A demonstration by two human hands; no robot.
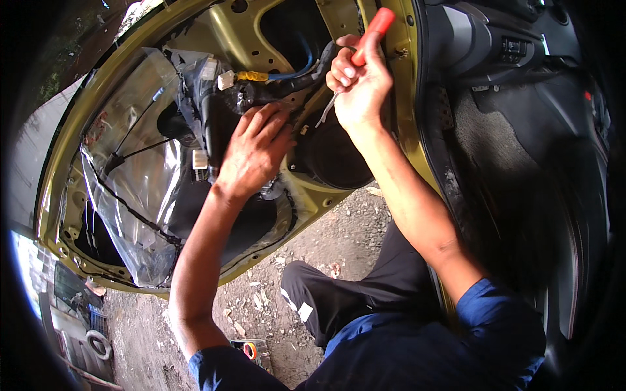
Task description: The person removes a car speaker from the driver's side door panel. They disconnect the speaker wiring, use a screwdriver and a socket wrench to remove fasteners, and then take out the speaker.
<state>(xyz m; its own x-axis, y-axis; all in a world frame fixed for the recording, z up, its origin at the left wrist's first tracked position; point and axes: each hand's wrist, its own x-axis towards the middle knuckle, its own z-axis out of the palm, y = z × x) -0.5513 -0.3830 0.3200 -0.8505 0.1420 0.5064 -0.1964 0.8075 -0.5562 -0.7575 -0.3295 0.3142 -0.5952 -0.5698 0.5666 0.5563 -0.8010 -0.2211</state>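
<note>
A gold-coloured car door (326, 203) stands before me, its inner side bare of trim. My left hand (255, 144) rests against its middle, fingers apart and slightly bent beside a black wiring harness (297, 83); the thumb is hidden. My right hand (358, 85) is closed around a red-handled tool (375, 36) with a thin metal shaft. The shaft points down and left, above the round black speaker (336, 156). Near the left hand are a white connector (225, 80), a yellow-wrapped blue cable (251, 76) and another white connector (199, 159).
Clear plastic sheeting (140, 195) with black sealant covers the door's left part. A loose cable with a pale blue end (158, 94) stands out there. The car's dark interior (515, 150) is at right. Gravelly ground (261, 293) lies below, with a small clear container (257, 352) near my left arm.
</note>
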